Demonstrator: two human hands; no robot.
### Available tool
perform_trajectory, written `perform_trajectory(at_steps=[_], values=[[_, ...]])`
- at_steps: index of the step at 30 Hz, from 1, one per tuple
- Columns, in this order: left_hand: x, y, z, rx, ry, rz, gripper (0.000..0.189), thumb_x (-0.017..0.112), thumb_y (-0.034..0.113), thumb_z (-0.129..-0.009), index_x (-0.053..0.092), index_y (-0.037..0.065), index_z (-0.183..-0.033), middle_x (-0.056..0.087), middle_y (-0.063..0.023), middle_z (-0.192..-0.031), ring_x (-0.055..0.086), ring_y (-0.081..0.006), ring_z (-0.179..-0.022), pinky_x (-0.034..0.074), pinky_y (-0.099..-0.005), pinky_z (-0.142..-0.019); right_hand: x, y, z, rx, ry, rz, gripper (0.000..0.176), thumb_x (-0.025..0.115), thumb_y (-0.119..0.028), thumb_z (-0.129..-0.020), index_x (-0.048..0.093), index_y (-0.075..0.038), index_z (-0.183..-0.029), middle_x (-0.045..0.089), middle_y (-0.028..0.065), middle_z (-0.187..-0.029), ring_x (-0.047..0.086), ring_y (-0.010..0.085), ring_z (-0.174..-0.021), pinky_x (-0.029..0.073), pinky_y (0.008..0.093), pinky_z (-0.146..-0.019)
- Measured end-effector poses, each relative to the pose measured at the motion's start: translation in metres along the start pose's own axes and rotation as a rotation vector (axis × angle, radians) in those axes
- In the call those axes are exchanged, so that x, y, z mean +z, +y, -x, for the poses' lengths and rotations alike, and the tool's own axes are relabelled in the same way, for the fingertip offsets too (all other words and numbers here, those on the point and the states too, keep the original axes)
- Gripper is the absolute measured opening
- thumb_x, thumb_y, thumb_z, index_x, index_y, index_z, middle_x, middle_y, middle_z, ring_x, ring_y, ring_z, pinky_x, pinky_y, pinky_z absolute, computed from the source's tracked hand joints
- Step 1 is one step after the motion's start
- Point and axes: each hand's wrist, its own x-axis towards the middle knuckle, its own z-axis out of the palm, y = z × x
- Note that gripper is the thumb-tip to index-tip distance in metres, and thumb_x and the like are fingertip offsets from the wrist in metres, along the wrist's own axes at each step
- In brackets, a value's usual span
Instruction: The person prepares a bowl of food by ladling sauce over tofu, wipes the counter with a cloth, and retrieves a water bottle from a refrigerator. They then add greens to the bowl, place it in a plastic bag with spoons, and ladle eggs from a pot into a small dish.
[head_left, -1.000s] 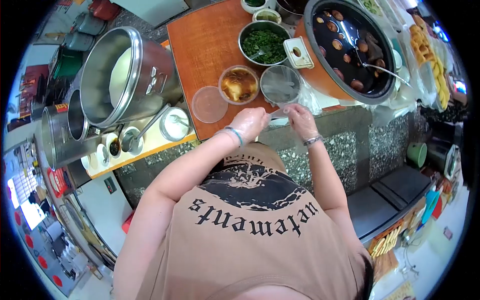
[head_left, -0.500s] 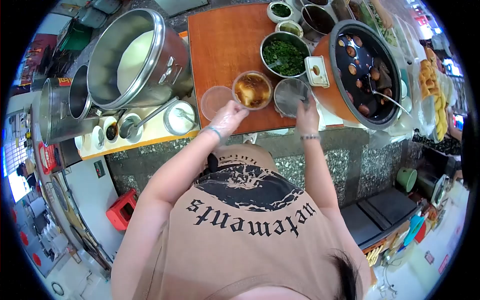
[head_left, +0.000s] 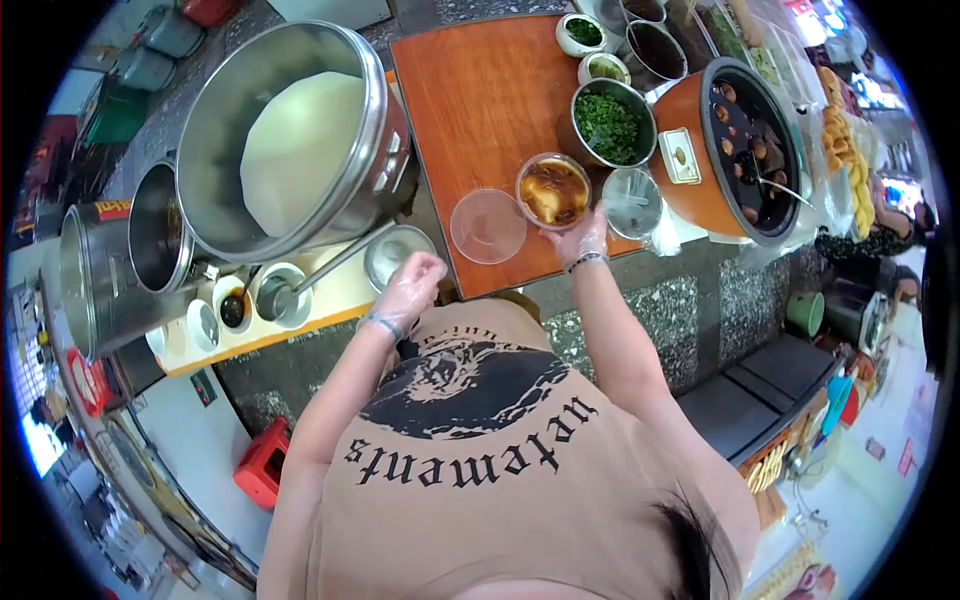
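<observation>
Bowl [head_left: 521, 197] of pale curd under brown sauce: at near right of the brown board [head_left: 460, 100]. Right hand [head_left: 580, 238], gloved in clear film, cups its near side, fingers closed about the wall. Lid [head_left: 488, 227] lies flat just left; spoon tub [head_left: 649, 216] just right; greens [head_left: 607, 130] beyond. Left hand [head_left: 412, 287], similarly gloved, overlaps steel dish [head_left: 372, 252] in view, fingers curled together; cannot tell whether anything is pinched. Large pot [head_left: 393, 150] farther left.
</observation>
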Motion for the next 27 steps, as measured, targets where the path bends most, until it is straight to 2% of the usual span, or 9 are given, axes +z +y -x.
perform_trajectory(at_steps=[4, 7, 14, 19, 21, 22, 24, 26, 27], values=[[-0.048, -0.039, 0.013, 0.124, -0.018, 0.003, 0.019, 0.051, 0.021, -0.095, 0.051, 0.004, -0.102, 0.048, 0.0006, -0.067, 0.044, -0.0067, -0.054, 0.036, -0.0213, -0.049, 0.016, 0.010, -0.007, -0.041, -0.142, -0.058, 0.087, 0.022, -0.072, -0.087, 0.015, -0.009, -0.147, 0.016, 0.0133, -0.152, 0.019, 0.0343, -0.139, 0.019, 0.0592, -0.108], [-0.067, -0.030, 0.027, -0.004, -0.084, -0.017, 0.022, 0.052, 0.024, -0.093, 0.052, 0.004, -0.103, 0.050, 0.0006, -0.072, 0.046, -0.0072, -0.059, 0.039, -0.0228, -0.054, 0.039, 0.017, -0.012, -0.038, -0.040, -0.106, 0.093, 0.023, -0.076, -0.083, 0.013, -0.009, -0.147, 0.012, 0.0136, -0.153, 0.015, 0.0345, -0.140, 0.020, 0.0580, -0.109], [-0.071, -0.034, 0.029, -0.009, -0.111, -0.081, 0.023, 0.051, 0.025, -0.095, 0.051, 0.004, -0.103, 0.049, 0.0008, -0.068, 0.044, -0.0062, -0.056, 0.038, -0.0218, -0.052, 0.095, 0.018, -0.012, -0.061, -0.012, -0.233, 0.091, 0.033, -0.073, -0.084, 0.027, -0.002, -0.141, 0.028, 0.0159, -0.147, 0.027, 0.0355, -0.135, 0.026, 0.0552, -0.107], [-0.048, -0.034, 0.026, 0.013, -0.062, -0.030, 0.022, 0.050, 0.023, -0.095, 0.050, 0.004, -0.105, 0.049, 0.0015, -0.066, 0.044, -0.0062, -0.054, 0.037, -0.0212, -0.050, 0.084, -0.006, -0.032, -0.102, 0.121, 0.245, 0.081, 0.047, -0.064, -0.085, 0.037, -0.002, -0.136, 0.040, 0.0164, -0.139, 0.041, 0.0318, -0.125, 0.039, 0.0462, -0.099], [-0.038, -0.037, 0.021, 0.038, -0.026, 0.018, 0.022, 0.050, 0.023, -0.095, 0.050, 0.004, -0.106, 0.049, 0.0016, -0.067, 0.044, -0.0059, -0.054, 0.037, -0.0209, -0.050, 0.071, -0.029, -0.022, -0.448, 0.028, 1.010, 0.058, 0.055, -0.048, -0.087, 0.055, -0.003, -0.123, 0.059, 0.0122, -0.115, 0.058, 0.0219, -0.097, 0.049, 0.0364, -0.078], [-0.031, -0.031, 0.018, 0.045, -0.022, 0.017, 0.022, 0.050, 0.023, -0.095, 0.050, 0.004, -0.106, 0.049, 0.0016, -0.067, 0.044, -0.0059, -0.054, 0.037, -0.0209, -0.050, 0.086, -0.034, -0.001, -0.693, 0.049, 0.808, 0.033, 0.056, -0.031, -0.086, 0.068, -0.002, -0.097, 0.069, 0.0151, -0.095, 0.065, 0.0264, -0.089, 0.048, 0.0314, -0.082], [-0.017, -0.023, 0.015, -0.020, -0.011, -0.035, 0.020, 0.048, 0.020, -0.095, 0.050, 0.004, -0.106, 0.049, 0.0007, -0.066, 0.046, -0.0066, -0.054, 0.039, -0.0204, -0.051, 0.090, -0.077, 0.001, -0.842, 0.106, 1.042, 0.022, 0.057, -0.017, -0.084, 0.068, -0.006, -0.098, 0.069, 0.0140, -0.094, 0.066, 0.0238, -0.083, 0.050, 0.0310, -0.077], [-0.003, -0.017, 0.011, -0.031, 0.001, -0.013, 0.019, 0.049, 0.020, -0.095, 0.050, 0.004, -0.106, 0.049, 0.0013, -0.067, 0.046, -0.0060, -0.054, 0.039, -0.0201, -0.050, 0.092, -0.114, -0.033, -0.731, 0.215, 0.866, 0.027, 0.049, -0.009, -0.084, 0.066, -0.009, -0.104, 0.068, 0.0140, -0.096, 0.066, 0.0231, -0.079, 0.051, 0.0321, -0.073], [0.004, -0.014, 0.007, -0.036, 0.004, 0.007, 0.018, 0.050, 0.020, -0.095, 0.050, 0.004, -0.105, 0.049, 0.0019, -0.067, 0.045, -0.0054, -0.054, 0.038, -0.0199, -0.050, 0.074, -0.127, -0.084, -0.861, 0.246, 0.956, 0.031, 0.045, -0.006, -0.084, 0.064, -0.009, -0.108, 0.067, 0.0148, -0.097, 0.065, 0.0267, -0.084, 0.051, 0.0351, -0.075]])
